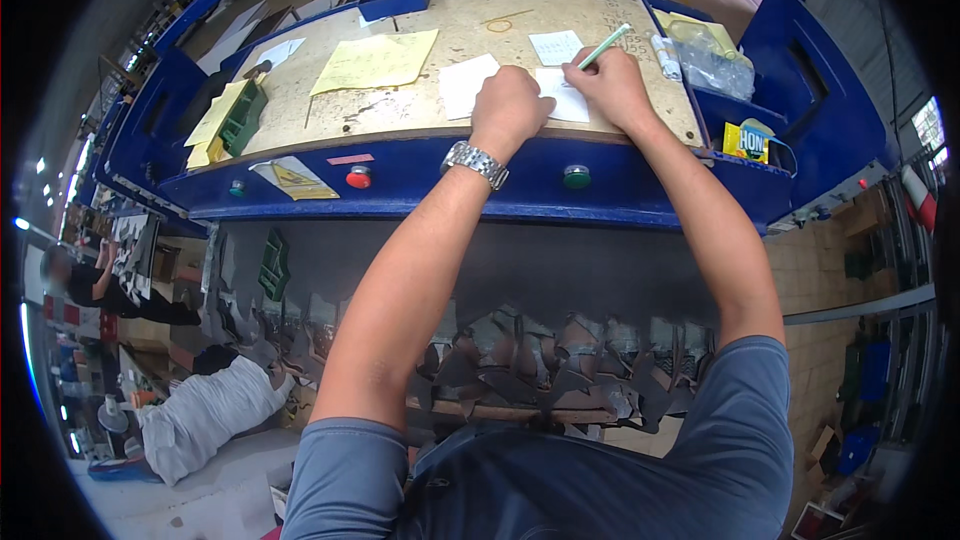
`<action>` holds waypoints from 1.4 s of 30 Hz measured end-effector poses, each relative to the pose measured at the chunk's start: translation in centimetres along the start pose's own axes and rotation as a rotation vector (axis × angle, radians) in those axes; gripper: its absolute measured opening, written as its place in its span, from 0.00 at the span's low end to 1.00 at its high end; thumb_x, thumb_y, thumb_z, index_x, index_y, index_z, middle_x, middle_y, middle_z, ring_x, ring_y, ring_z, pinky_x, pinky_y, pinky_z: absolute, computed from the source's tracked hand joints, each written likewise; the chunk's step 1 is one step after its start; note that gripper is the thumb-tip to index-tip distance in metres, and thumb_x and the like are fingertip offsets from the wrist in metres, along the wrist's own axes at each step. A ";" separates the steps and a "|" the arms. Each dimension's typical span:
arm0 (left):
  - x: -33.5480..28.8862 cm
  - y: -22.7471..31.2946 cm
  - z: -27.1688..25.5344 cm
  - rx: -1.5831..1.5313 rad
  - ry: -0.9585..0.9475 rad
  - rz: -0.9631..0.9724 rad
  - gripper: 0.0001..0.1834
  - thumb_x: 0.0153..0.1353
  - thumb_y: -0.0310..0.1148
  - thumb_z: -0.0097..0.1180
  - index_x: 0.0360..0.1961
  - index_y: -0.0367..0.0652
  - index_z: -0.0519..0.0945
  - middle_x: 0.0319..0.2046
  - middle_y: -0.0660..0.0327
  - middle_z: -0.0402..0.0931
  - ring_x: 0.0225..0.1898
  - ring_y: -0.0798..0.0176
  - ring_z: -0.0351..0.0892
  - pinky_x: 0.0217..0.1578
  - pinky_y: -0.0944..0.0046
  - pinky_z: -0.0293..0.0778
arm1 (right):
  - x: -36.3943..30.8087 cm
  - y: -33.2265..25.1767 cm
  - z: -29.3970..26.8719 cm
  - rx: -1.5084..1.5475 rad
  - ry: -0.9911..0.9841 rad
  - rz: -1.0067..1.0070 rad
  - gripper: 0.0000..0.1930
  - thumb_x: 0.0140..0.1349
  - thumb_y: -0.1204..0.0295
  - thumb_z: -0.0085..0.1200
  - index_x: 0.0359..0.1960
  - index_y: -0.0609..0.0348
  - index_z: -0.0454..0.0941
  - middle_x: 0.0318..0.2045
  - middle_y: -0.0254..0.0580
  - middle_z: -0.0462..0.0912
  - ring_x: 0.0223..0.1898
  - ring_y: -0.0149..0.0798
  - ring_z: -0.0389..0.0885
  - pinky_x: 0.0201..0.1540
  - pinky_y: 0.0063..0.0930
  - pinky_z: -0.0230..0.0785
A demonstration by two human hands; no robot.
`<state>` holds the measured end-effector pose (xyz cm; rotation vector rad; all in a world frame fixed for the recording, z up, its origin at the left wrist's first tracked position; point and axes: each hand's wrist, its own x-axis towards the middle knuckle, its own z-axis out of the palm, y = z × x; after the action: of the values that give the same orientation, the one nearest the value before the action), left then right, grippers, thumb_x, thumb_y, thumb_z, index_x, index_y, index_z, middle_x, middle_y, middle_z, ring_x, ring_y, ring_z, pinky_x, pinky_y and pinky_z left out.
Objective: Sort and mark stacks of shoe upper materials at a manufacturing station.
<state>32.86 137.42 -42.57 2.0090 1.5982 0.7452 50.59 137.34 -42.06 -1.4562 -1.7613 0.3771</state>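
My right hand [615, 90] grips a pale green pen [606, 44], its upper end tilted up to the right. Under that hand lies a white slip of paper [570, 108] with a little dark writing. My left hand [508, 108], closed with a watch at the wrist, rests between this slip and another white sheet [460, 90], overlapping both. What its curled fingers may hold is hidden. Just beyond the hands sits a small written note [556, 46]. A larger yellow sheet [375, 60] with faint writing is spread out farther left on the wooden board [400, 112].
The blue machine frame [460, 202] has a red button [358, 177] and a green button [577, 177] along its front. A plastic bag [715, 65] and a yellow packet [745, 142] fill the right tray. Dark cut scraps [560, 370] hang below. Another person [100, 285] stands far left.
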 end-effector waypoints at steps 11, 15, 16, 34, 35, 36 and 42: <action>0.3 -1.7 0.0 0.019 0.067 0.049 0.13 0.53 0.37 0.69 0.26 0.36 0.84 0.21 0.46 0.83 0.30 0.46 0.87 0.38 0.54 0.83 | 1.5 1.3 0.5 -0.088 0.043 0.001 0.12 0.64 0.64 0.62 0.35 0.63 0.87 0.28 0.53 0.86 0.30 0.45 0.85 0.38 0.39 0.75; -1.5 -1.4 3.1 -0.249 0.232 0.238 0.09 0.59 0.28 0.57 0.38 0.33 0.79 0.35 0.38 0.82 0.43 0.35 0.82 0.45 0.42 0.78 | 1.9 9.4 -5.0 -0.248 0.134 -0.303 0.15 0.66 0.79 0.49 0.52 0.64 0.81 0.52 0.58 0.84 0.56 0.53 0.81 0.61 0.41 0.70; -1.4 -1.2 3.1 -0.319 0.269 0.240 0.09 0.59 0.27 0.59 0.39 0.34 0.80 0.35 0.39 0.82 0.43 0.36 0.83 0.45 0.45 0.79 | 2.1 11.7 -6.0 -0.472 0.172 -0.430 0.16 0.64 0.84 0.46 0.51 0.67 0.81 0.55 0.59 0.82 0.61 0.55 0.78 0.65 0.43 0.67; -65.0 -29.9 -4.5 -0.361 1.126 -0.751 0.17 0.66 0.21 0.52 0.57 0.38 0.75 0.35 0.59 0.80 0.31 0.67 0.80 0.34 0.63 0.77 | -6.8 3.6 6.5 -0.724 0.758 -0.977 0.18 0.79 0.65 0.42 0.52 0.68 0.81 0.47 0.59 0.83 0.48 0.65 0.75 0.54 0.61 0.64; -70.5 -30.6 -3.6 -0.243 1.212 -0.860 0.17 0.66 0.22 0.54 0.56 0.37 0.75 0.40 0.57 0.81 0.37 0.65 0.82 0.38 0.61 0.78 | -10.7 2.3 11.8 -0.485 0.318 -0.976 0.15 0.74 0.69 0.48 0.49 0.68 0.81 0.49 0.58 0.82 0.51 0.62 0.77 0.57 0.55 0.66; -76.8 -28.2 -3.2 -0.336 1.362 -1.051 0.18 0.65 0.23 0.57 0.56 0.35 0.75 0.48 0.55 0.80 0.42 0.61 0.83 0.43 0.59 0.78 | -16.6 -5.2 16.1 -0.226 -0.141 -0.956 0.12 0.69 0.72 0.53 0.47 0.68 0.81 0.50 0.57 0.82 0.54 0.59 0.78 0.61 0.49 0.69; -99.7 -25.2 9.8 -0.590 2.252 -1.311 0.18 0.63 0.27 0.66 0.52 0.36 0.76 0.36 0.61 0.83 0.36 0.69 0.81 0.35 0.68 0.75 | -51.2 -29.4 30.5 0.239 -1.631 -1.447 0.16 0.56 0.78 0.67 0.47 0.62 0.83 0.55 0.52 0.81 0.50 0.54 0.83 0.51 0.41 0.77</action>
<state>3.51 45.32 -78.94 -1.3082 2.1246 2.3320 9.02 89.30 -61.50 0.9758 -3.1221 0.9686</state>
